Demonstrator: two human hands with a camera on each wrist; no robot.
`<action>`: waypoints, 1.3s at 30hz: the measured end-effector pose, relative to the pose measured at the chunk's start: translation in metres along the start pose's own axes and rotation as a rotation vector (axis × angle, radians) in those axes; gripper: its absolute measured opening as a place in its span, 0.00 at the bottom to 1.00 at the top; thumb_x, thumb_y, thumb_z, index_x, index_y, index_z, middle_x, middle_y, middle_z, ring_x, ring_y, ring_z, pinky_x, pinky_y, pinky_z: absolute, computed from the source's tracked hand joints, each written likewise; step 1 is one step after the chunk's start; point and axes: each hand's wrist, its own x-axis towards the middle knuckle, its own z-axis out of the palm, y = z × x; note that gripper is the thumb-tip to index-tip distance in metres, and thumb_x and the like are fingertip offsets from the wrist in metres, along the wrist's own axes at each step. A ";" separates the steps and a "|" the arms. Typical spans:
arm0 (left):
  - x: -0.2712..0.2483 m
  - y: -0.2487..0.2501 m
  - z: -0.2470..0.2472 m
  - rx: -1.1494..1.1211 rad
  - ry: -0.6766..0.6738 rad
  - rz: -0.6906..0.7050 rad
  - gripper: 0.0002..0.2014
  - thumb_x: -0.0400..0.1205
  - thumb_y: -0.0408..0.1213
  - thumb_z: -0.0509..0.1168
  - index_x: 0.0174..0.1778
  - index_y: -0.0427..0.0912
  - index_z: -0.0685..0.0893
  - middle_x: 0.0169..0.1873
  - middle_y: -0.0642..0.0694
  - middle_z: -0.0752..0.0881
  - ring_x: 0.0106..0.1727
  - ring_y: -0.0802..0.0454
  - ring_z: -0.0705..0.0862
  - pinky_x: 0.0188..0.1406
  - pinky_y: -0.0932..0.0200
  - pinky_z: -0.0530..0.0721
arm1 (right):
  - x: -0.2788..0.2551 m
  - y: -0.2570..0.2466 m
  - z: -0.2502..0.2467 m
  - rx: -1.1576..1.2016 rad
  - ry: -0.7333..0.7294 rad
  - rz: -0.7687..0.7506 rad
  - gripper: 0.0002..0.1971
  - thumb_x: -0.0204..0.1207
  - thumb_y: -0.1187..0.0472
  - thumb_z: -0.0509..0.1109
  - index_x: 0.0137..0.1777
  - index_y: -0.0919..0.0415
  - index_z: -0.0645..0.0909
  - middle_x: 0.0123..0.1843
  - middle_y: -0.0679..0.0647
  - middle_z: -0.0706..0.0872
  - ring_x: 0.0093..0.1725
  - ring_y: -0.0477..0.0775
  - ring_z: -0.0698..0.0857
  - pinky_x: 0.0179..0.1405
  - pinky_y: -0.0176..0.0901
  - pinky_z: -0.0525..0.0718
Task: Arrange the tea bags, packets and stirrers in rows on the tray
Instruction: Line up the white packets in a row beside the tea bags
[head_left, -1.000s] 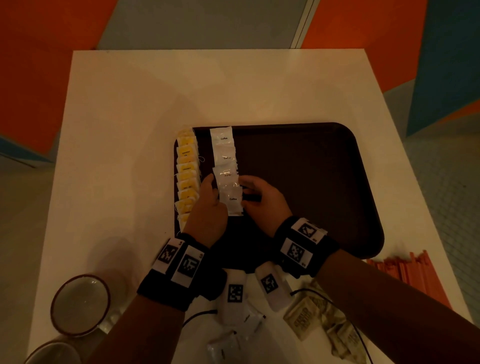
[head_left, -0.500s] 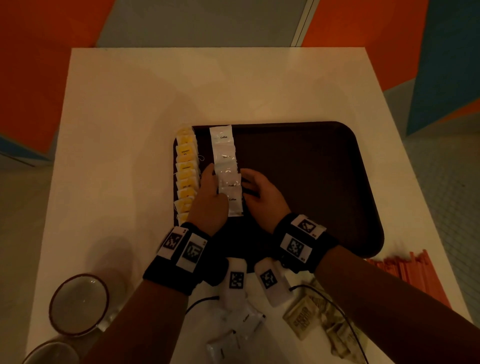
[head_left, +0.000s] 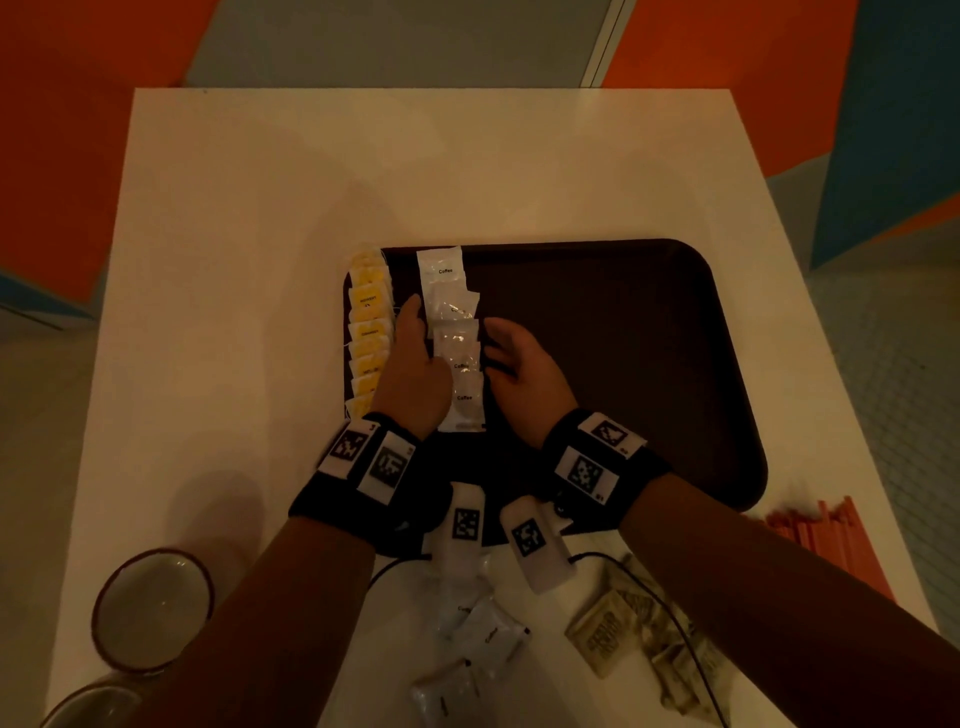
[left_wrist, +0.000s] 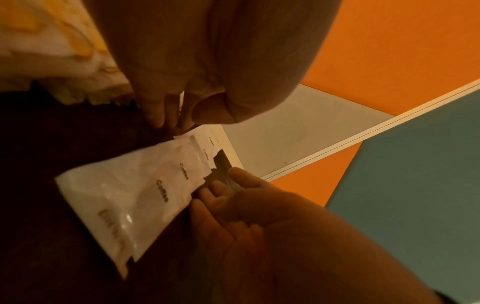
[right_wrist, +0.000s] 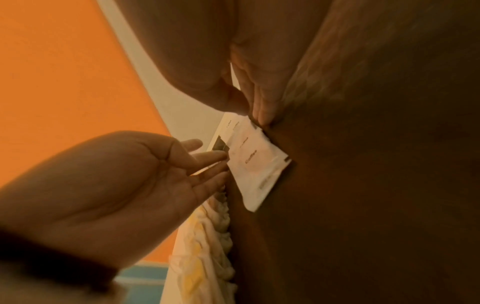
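A dark brown tray (head_left: 623, 332) lies on the white table. Yellow tea bags (head_left: 369, 332) form an overlapping row along its left edge. Beside them runs a row of white coffee packets (head_left: 453, 332). My left hand (head_left: 415, 343) lies along the left side of that row, its straight fingers (left_wrist: 158, 111) touching the packet edges. My right hand (head_left: 514, 358) flanks the right side, its fingers (left_wrist: 215, 191) against the packets (left_wrist: 130, 195). Neither hand grips anything. In the right wrist view the packets (right_wrist: 257, 166) sit between both hands.
Loose white packets (head_left: 483, 639) and brown packets (head_left: 618, 629) lie on the table (head_left: 260, 208) near me. Orange stirrers (head_left: 826, 540) are piled at the tray's near right corner. Two bowls (head_left: 153, 608) stand at the near left. The tray's right part is bare.
Both hands have slid away from me along the sides of the coffee packet row, from its near end toward its middle. The nearest packet now lies uncovered.
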 end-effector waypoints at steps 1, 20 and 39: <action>0.002 0.002 0.000 0.016 -0.003 0.002 0.34 0.80 0.22 0.54 0.80 0.43 0.49 0.78 0.44 0.63 0.74 0.59 0.62 0.77 0.52 0.65 | 0.001 -0.002 0.001 0.029 0.002 0.007 0.26 0.77 0.75 0.60 0.74 0.60 0.66 0.73 0.55 0.72 0.68 0.46 0.73 0.65 0.40 0.74; 0.007 0.003 0.005 0.107 -0.012 -0.004 0.36 0.77 0.29 0.54 0.81 0.48 0.47 0.73 0.39 0.71 0.70 0.43 0.75 0.71 0.45 0.74 | 0.022 -0.018 0.001 -0.107 -0.065 0.021 0.28 0.75 0.77 0.58 0.75 0.61 0.66 0.76 0.58 0.71 0.75 0.55 0.70 0.72 0.44 0.70; 0.018 0.002 0.001 0.096 0.016 0.031 0.34 0.81 0.26 0.56 0.80 0.44 0.47 0.76 0.43 0.67 0.71 0.52 0.70 0.72 0.52 0.71 | 0.026 -0.023 -0.002 -0.109 -0.054 0.050 0.27 0.76 0.77 0.58 0.75 0.62 0.66 0.75 0.58 0.72 0.73 0.55 0.73 0.68 0.40 0.72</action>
